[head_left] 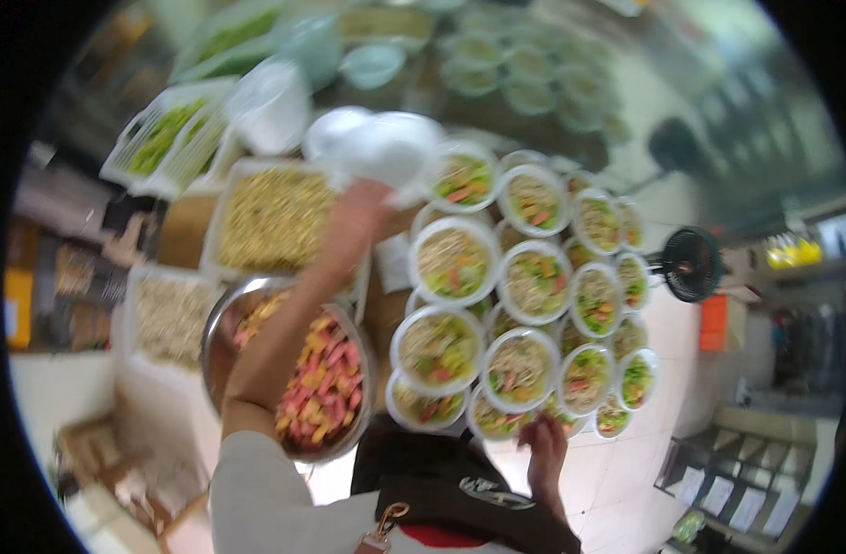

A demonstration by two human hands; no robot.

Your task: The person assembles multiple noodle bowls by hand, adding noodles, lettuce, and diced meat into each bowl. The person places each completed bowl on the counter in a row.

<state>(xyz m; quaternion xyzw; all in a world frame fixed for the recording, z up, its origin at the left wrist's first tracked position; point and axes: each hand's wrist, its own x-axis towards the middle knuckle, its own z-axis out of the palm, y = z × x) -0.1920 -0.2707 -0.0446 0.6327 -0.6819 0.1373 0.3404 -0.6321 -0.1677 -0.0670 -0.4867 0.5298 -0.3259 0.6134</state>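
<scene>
My left arm reaches forward over a steel bowl of pink and yellow chopped pieces [321, 388]. Smeared by motion, my left hand [363, 210] is at the near edge of a white bowl [395, 152]; whether its fingers grip the rim cannot be made out. My right hand [545, 443] is low beside the nearest filled bowls, fingers loosely bent and apart, nothing visible in it. Rows of white bowls of salad [534, 277], with green leaves, pale shreds and pink pieces, are stacked in layers to the right of my left arm.
A tub of yellowish shredded food [275, 217] and a tub of pale food [171, 319] stand at the left. Behind are a white basket of greens [169, 138] and a tall white bowl stack [270, 106]. A black fan [690, 265] stands right of the bowls.
</scene>
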